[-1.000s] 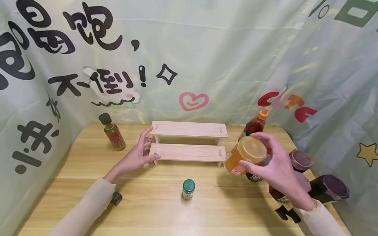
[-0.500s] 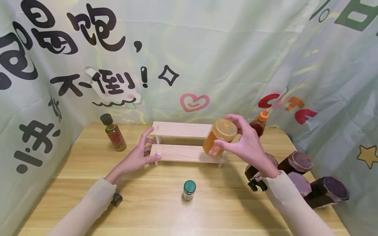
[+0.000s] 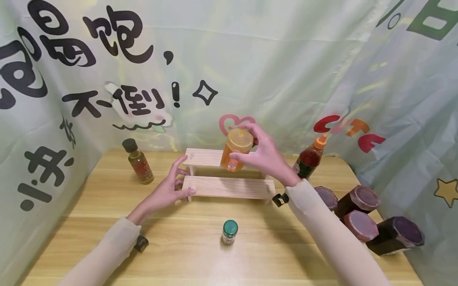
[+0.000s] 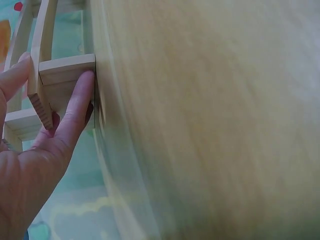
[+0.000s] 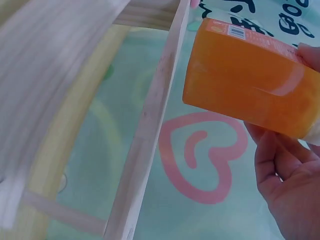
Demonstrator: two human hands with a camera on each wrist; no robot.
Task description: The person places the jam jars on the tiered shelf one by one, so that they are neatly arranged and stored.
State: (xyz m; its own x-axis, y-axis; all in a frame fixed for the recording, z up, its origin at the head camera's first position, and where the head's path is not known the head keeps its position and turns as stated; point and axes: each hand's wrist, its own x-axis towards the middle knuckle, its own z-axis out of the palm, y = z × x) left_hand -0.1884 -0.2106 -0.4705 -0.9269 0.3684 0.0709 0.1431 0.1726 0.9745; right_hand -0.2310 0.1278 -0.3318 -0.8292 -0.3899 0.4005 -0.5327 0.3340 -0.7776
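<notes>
- Leftmost, a small oil bottle [image 3: 138, 162] with a dark cap stands on the table [image 3: 89, 222], near the back left corner.
- Left hand [image 3: 165, 190] rests at the left end of the two-step wooden rack [image 3: 229, 186]; fingers straight and relaxed, thumb tip against the lower step's end, other fingers reaching toward the upper step. Left wrist view shows the fingertips [image 4: 82, 87] touching the end piece.
- Green-capped little jar [image 3: 229, 232] stands alone on the table in front of the rack.
- Orange jar [image 3: 235, 149]: translucent orange body, paler orange lid, small barcode label low on its side, tilted. It is in the air just above the rack's upper step, about mid-length.
- Right hand [image 3: 263, 155] grips the orange jar, fingers curled round the lid end, arm stretched forward across the rack's right end.
- Red sauce bottle [image 3: 309, 158] with orange nozzle stands right of the rack.
- Four dark jars [image 3: 359, 212] with purplish lids cluster at the table's right edge.
</notes>
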